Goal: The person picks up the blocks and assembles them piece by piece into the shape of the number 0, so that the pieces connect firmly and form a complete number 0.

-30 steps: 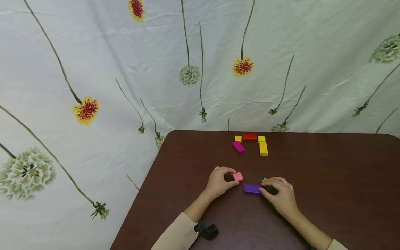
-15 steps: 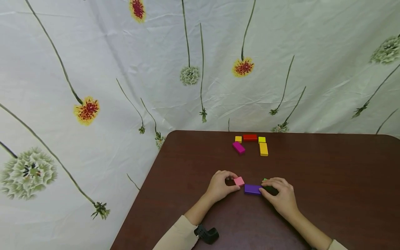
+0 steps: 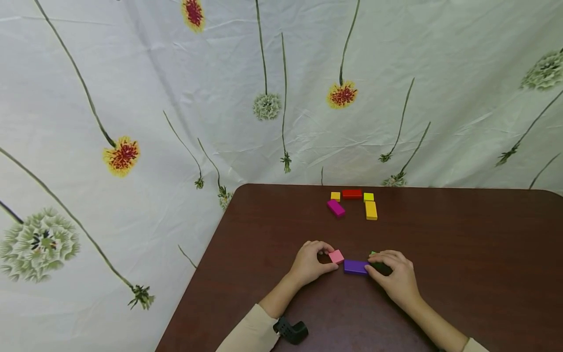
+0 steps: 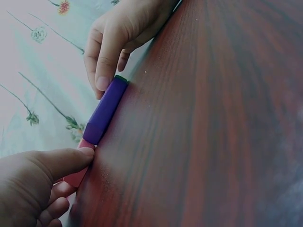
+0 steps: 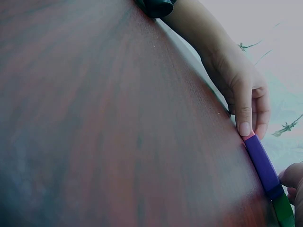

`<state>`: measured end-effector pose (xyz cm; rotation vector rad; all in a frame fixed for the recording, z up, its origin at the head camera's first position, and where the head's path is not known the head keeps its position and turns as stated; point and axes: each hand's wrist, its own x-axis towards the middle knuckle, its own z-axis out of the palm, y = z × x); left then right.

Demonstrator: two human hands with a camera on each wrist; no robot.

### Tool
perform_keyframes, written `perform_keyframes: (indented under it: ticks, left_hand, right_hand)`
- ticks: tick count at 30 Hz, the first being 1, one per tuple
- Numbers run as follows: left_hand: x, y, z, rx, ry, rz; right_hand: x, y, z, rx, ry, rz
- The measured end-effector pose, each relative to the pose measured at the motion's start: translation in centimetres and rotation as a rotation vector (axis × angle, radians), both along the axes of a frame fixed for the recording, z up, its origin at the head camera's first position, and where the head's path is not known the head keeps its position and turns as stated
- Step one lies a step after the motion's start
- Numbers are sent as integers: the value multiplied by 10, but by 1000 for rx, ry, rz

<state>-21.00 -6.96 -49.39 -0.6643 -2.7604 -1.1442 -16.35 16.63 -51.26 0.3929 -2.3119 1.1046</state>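
My left hand (image 3: 309, 261) pinches a small pink block (image 3: 336, 256) between thumb and fingers, at the left end of a longer purple block (image 3: 355, 267). In the left wrist view, the pink block (image 4: 77, 178) meets the end of the purple block (image 4: 105, 111). My right hand (image 3: 397, 275) holds the purple block near its right end, thumb tip on it and fingers curled behind. A green block (image 5: 283, 211) adjoins that end in the right wrist view. From the head, fingers hide most of the green block (image 3: 373, 253).
Farther back on the dark brown table (image 3: 272, 220) lie a red block (image 3: 352, 194), an orange-yellow block (image 3: 335, 196), a magenta block (image 3: 336, 208), a small yellow block (image 3: 368, 197) and a longer yellow block (image 3: 371, 210). A flower-print cloth (image 3: 299, 137) hangs behind.
My left hand has drawn the pink block slightly nearer and toward the purple block's left end, then stopped. The right hand and the far blocks have stayed put.
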Motion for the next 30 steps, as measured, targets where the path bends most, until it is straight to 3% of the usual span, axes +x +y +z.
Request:
perform_keyframes:
  ticks: [5, 10, 12, 17, 21, 23, 30]
  left_hand:
    - [1, 0, 0, 16, 33, -21]
    - [2, -2, 0, 19, 114, -54]
    - [2, -3, 1, 17, 112, -56]
    - [1, -1, 3, 5, 31, -44]
    - [1, 0, 5, -37, 33, -58]
    - [2, 1, 5, -72, 91, -66]
    - [9, 13, 3, -219, 421, -56]
  right_hand:
    - [0, 0, 0, -1, -3, 1]
    - [0, 0, 0, -2, -8, -3]
    - [0, 0, 0, -1, -10, -4]
    - [0, 0, 0, 1, -16, -4]
    - [0, 1, 0, 1, -17, -5]
    - [0, 1, 0, -1, -17, -5]
    - [-1, 1, -1, 1, -2, 2]
